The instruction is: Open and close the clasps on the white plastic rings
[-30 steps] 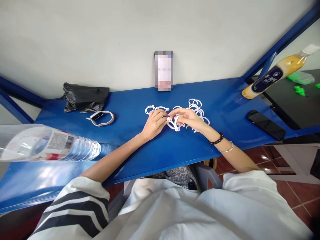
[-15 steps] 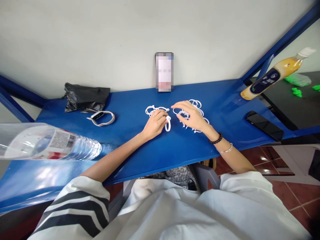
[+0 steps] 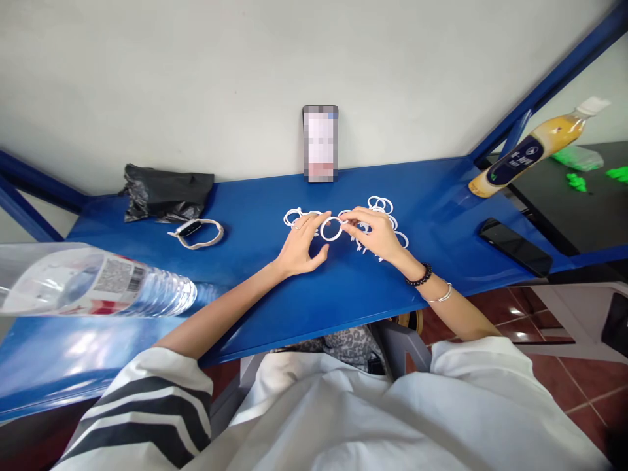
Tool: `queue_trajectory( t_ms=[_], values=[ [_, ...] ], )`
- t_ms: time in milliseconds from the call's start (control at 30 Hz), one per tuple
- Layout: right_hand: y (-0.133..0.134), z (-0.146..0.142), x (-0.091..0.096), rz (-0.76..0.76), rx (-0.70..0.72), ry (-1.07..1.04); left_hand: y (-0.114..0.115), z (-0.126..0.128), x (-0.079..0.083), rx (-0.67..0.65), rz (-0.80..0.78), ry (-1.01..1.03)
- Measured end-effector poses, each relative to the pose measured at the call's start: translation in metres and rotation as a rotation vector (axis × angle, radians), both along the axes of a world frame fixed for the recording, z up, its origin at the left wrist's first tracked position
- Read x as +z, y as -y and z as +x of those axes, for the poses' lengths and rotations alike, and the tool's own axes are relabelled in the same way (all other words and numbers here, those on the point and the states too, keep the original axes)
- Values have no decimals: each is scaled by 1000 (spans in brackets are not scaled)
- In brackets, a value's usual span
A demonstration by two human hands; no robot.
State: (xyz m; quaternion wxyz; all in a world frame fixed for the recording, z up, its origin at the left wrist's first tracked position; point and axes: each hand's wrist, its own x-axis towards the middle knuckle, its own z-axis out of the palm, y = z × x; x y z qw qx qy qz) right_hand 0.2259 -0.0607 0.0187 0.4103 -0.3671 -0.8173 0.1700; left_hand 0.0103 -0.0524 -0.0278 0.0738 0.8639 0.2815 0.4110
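A white plastic ring (image 3: 331,229) is held up between both hands over the blue table (image 3: 255,261). My left hand (image 3: 300,245) touches its left edge with fingers partly spread. My right hand (image 3: 375,235) pinches the ring's right edge. A small heap of white rings (image 3: 298,216) lies just behind my left hand. A larger heap of white rings (image 3: 385,212) lies behind and under my right hand. My right wrist wears a dark bead bracelet and a silver bangle.
A phone (image 3: 320,143) leans on the wall behind the rings. A watch (image 3: 197,232) and a black bag (image 3: 164,192) lie at the left, a water bottle (image 3: 98,284) nearer. A dark phone (image 3: 515,246) and a juice bottle (image 3: 532,157) are at the right.
My left hand held a ring on the table half a second ago while my right reached into the pile. Now both hands meet on one ring lifted between them.
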Motion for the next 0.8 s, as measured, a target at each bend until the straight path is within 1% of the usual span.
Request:
queue_trajectory(
  t_ms=[100, 267, 333, 467, 567, 700, 800],
  values=[
    [0, -1, -2, -40, -31, -8, 1, 0, 0, 35, -35, -26],
    [1, -3, -7, -135, 9, -39, -2, 0, 0, 55, 11, 15],
    [1, -4, -7, -146, 15, -47, -3, 0, 0, 70, 14, 37],
    [1, -3, -4, -113, 39, -67, -4, -1, 1, 117, -41, 63],
    [1, -3, -3, -80, 35, -78, -5, -1, 0, 107, -83, 41],
    [0, -4, -6, -73, 19, -82, -8, -1, -2, 98, -77, 40],
    [-1, -4, -8, -36, -1, -75, -8, 0, -3, 108, -83, 31]
  ],
)
